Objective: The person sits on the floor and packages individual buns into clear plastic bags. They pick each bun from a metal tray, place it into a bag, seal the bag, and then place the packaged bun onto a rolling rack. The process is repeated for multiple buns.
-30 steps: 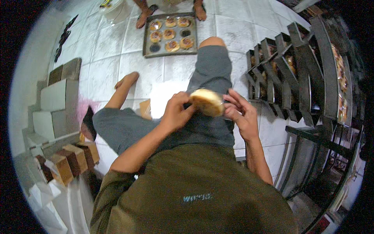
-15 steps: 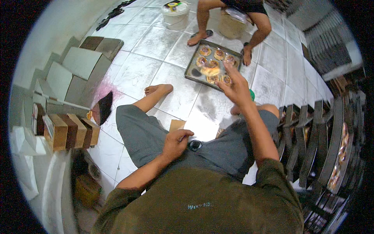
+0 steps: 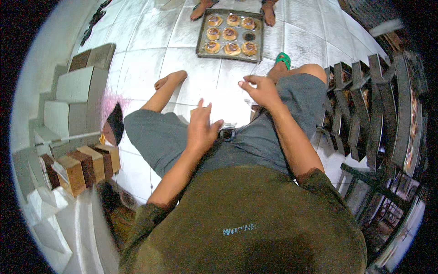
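Note:
My left hand (image 3: 201, 125) is over my lap, fingers extended and thumb apart, with nothing visible in it. My right hand (image 3: 262, 91) hovers near my right knee, its fingers half bent and apart; I see nothing held. Between the hands is a glaring white surface (image 3: 228, 102), too bright to make out. Beyond them, on the floor, sits a dark metal baking tray (image 3: 200, 39) with several round golden buns (image 3: 229, 34) with dark centres. At its right side, a dark round patch (image 3: 248, 36) shows where no bun lies. Neither hand touches the tray.
Another person's bare feet (image 3: 269, 16) flank the tray's far side. Stacked trays (image 3: 356, 96) stand on a rack at the right. Cardboard boxes (image 3: 77, 86) and wooden-looking blocks (image 3: 86, 166) line the left wall. A green sandal (image 3: 283, 60) is by my right foot.
My right hand has drawn back from the tray towards my lap. My left hand has opened and its fingers have stretched out. The view has shifted, and the tray sits higher in it.

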`<state>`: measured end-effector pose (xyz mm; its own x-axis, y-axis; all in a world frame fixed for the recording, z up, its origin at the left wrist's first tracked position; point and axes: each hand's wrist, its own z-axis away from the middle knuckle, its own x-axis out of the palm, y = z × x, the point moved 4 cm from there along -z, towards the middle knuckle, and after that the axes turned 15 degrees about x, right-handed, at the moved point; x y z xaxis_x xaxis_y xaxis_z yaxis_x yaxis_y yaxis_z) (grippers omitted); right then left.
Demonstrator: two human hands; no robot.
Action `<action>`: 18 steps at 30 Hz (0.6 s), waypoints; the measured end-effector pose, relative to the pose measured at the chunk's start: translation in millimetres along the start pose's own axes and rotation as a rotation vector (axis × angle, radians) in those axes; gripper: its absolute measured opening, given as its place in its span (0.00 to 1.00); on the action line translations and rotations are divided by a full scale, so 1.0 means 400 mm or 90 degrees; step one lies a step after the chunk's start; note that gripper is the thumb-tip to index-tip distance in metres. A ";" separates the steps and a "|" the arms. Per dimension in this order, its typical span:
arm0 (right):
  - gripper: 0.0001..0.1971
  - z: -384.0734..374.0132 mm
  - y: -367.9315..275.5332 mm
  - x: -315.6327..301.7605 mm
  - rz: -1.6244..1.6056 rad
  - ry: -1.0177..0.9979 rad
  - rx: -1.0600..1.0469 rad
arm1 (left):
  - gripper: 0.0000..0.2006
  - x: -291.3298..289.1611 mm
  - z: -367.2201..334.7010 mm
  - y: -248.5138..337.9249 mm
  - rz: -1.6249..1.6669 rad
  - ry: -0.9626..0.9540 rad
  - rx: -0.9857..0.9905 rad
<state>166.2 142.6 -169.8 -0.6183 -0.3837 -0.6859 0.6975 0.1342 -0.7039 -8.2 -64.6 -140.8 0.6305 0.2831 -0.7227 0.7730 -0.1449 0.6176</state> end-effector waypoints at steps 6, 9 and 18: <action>0.45 -0.037 0.026 0.130 0.228 -0.392 0.089 | 0.26 -0.045 0.026 -0.029 0.133 -0.074 -0.261; 0.27 -0.022 -0.035 0.153 0.094 -0.394 -0.060 | 0.31 -0.019 0.041 0.021 0.109 -0.184 -0.025; 0.19 0.137 -0.019 0.159 0.333 -0.564 -0.159 | 0.20 -0.018 0.106 0.107 -0.107 -0.325 0.024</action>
<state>141.2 67.1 -198.0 0.2934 -0.7394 -0.6060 0.6439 0.6214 -0.4464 23.5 -113.0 -122.4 0.4444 -0.1895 -0.8756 0.8626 -0.1733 0.4753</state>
